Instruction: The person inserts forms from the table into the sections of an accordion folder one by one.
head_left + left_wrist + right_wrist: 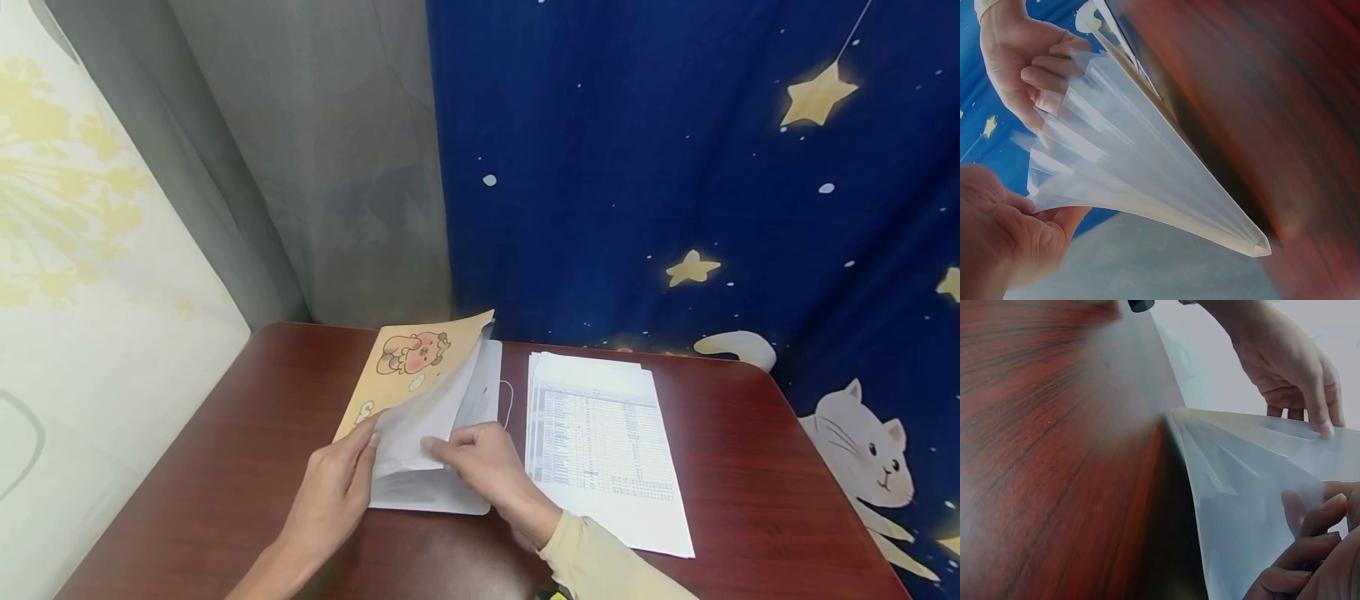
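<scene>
Folder (420,379) lies partly open between 2 hands (333,483) (487,462).

Both hands (335,479) (486,462) pinching, near each other

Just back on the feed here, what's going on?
A person's left hand pinches the raised front of a partly open folder on the table. The right hand has its thumb and fingers at the clear pages inside. To the right of the folder lies a stack of printed papers, held by neither hand.
</scene>
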Available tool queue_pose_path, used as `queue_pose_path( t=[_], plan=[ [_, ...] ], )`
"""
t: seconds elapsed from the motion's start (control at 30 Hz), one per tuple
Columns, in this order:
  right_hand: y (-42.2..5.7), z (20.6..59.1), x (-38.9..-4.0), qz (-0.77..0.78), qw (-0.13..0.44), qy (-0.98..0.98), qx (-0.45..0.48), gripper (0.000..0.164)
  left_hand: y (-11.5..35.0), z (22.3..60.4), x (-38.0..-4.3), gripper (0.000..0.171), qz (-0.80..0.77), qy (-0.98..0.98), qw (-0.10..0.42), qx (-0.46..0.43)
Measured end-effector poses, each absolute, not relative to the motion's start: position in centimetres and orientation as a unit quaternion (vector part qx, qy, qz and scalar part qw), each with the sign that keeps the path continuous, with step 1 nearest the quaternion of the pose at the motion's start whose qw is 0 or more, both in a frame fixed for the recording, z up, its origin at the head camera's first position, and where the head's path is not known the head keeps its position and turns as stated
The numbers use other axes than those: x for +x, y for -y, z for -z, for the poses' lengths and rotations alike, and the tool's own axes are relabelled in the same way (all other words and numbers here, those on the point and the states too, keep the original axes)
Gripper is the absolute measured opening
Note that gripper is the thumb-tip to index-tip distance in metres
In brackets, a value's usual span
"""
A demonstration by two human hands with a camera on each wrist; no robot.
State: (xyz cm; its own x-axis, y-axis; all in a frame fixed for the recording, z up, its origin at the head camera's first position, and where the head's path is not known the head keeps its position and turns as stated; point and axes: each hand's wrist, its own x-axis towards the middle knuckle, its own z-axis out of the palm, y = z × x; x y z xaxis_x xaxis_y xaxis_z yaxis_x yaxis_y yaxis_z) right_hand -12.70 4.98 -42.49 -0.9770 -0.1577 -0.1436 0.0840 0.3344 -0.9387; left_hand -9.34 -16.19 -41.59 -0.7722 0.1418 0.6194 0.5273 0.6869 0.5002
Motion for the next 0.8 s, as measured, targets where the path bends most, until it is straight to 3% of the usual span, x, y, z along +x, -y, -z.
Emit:
queue_pose_path(
  t=[0.37, 0.8],
  plan=[
    [-7.8, 40.5, -11.8, 0.609, 0.091, -0.786, -0.058, 0.035, 16.3, 41.6, -9.5, 0.040, 0.350, 0.872, 0.285, -0.190],
    [-12.6, 37.8, -10.6, 0.622, 0.055, -0.780, -0.033, 0.027, 16.5, 41.8, -9.6, 0.032, 0.338, 0.877, 0.291, -0.181]
  ],
)
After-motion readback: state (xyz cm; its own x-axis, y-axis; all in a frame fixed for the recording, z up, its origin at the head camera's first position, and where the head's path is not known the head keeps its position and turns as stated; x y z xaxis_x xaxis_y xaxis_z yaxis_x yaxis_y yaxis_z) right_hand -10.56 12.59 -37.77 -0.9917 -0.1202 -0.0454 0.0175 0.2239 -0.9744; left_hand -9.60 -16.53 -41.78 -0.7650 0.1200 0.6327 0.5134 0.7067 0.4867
